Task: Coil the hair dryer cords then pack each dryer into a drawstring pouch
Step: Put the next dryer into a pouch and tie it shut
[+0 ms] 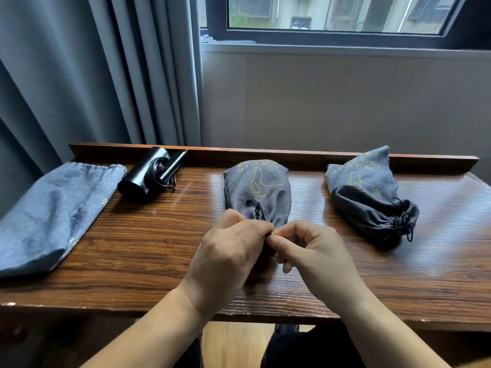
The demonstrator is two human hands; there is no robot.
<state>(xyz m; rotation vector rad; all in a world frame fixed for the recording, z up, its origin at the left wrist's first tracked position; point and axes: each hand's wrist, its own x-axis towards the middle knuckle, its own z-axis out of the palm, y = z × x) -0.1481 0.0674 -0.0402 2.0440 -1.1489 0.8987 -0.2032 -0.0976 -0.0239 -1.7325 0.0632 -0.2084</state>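
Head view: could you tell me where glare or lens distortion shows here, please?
Head view: window light glares off the wooden table near the right pouch; the wide lens bows the window frame and table edge; the black hair dryer stays sharp.

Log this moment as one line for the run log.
left hand and right hand pinch middle pouch drawstring | right pouch cinched | black dryer unpacked | flat pouch far left
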